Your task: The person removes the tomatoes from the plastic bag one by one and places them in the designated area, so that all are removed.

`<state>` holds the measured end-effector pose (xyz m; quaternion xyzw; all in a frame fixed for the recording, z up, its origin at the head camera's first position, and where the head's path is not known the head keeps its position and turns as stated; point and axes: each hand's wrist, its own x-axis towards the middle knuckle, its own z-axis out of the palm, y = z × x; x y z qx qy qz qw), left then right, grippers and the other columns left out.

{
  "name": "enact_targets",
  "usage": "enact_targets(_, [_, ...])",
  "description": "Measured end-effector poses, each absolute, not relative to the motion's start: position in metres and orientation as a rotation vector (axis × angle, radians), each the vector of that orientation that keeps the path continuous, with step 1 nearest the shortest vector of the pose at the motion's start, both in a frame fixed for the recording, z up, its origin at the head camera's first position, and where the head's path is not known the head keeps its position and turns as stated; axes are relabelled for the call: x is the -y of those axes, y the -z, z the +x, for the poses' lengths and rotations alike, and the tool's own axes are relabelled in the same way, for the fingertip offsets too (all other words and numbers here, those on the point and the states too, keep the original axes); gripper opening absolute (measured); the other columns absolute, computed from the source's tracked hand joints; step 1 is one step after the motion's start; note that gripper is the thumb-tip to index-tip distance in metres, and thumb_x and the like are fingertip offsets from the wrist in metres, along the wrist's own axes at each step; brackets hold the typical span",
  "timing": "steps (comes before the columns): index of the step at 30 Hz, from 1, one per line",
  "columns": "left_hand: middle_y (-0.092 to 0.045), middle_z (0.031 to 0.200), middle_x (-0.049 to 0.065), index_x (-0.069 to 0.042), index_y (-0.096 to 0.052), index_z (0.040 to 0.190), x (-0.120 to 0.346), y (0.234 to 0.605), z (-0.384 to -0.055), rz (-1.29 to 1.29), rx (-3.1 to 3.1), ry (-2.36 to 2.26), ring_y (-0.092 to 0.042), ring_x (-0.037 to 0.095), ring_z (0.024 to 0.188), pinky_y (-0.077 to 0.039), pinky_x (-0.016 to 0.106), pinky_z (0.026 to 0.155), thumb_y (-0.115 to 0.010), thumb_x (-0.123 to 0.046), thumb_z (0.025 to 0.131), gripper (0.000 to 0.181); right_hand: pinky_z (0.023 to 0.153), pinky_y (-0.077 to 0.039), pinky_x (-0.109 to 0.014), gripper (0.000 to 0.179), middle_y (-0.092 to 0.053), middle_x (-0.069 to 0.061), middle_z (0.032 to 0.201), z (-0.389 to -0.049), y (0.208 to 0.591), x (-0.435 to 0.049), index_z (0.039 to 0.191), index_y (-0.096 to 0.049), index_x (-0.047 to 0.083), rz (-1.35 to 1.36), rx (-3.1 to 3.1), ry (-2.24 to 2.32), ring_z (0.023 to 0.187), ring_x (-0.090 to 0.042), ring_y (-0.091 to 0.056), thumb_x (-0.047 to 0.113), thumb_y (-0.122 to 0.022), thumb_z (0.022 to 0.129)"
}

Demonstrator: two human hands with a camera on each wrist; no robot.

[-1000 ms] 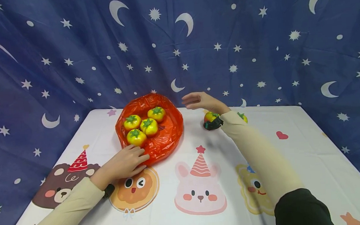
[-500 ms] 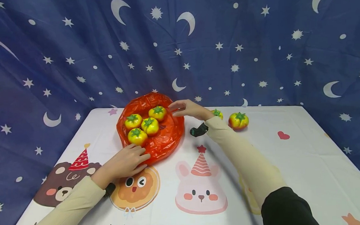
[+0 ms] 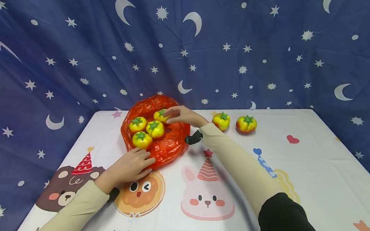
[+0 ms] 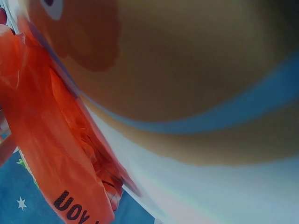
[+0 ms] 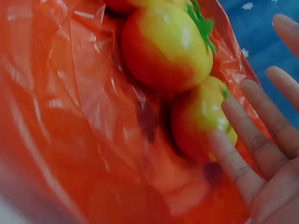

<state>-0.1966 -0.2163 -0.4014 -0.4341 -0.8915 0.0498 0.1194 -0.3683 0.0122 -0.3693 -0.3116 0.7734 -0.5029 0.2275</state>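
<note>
An open red plastic bag (image 3: pixel 172 147) lies at the table's back left, holding several yellow-red tomatoes (image 3: pixel 155 130) with green star-shaped leaves. My left hand (image 3: pixel 126 169) grips the bag's near rim. In the left wrist view the bag's printed wall (image 4: pixel 51 126) stands up, with one finger (image 4: pixel 5 148) partly hidden at the left edge. My right hand (image 3: pixel 185 115) hangs over the bag's right side and overlaps the rearmost tomato. Its fingers are spread in the right wrist view, one fingertip (image 5: pixel 219 137) overlapping a tomato (image 5: pixel 196 123); nothing is held.
Two more tomatoes stand on the table right of the bag, one nearer (image 3: pixel 221 121) and one farther right (image 3: pixel 246 124). The white tablecloth (image 3: pixel 317 178) has printed cartoon figures. A blue curtain (image 3: pixel 214 68) with stars and moons rises behind the table.
My right hand has moved left and slightly down, from beside the bag to over it, uncovering the two tomatoes at the right. The left hand stays at the rim.
</note>
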Motion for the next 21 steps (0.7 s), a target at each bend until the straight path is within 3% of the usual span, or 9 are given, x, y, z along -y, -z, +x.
enact_targets(13, [-0.060,0.080,-0.002,-0.016,-0.062,0.100,0.217,0.402,-0.197,-1.276,2.603,-0.144,-0.055,0.016,0.079,-0.048,0.036,0.083,-0.070,-0.033,0.081,0.026,0.099,-0.047,-0.033,0.043,-0.057,-0.015,0.129,-0.363,0.378,0.010,0.126,-0.055,0.001,-0.834,-2.130,1.438,0.117,-0.028,-0.058,0.008,-0.067,0.085])
enact_targets(21, [-0.062,0.082,-0.002,-0.016,-0.063,0.100,0.218,0.404,-0.197,-1.275,2.598,-0.136,-0.056,0.016,0.080,-0.049,0.037,0.083,-0.070,-0.033,0.081,0.026,0.095,-0.049,-0.032,0.046,-0.059,-0.011,0.128,-0.363,0.387,0.015,0.126,-0.057,0.007,-0.766,-2.211,1.414,0.115,-0.027,-0.060,0.013,-0.071,0.083])
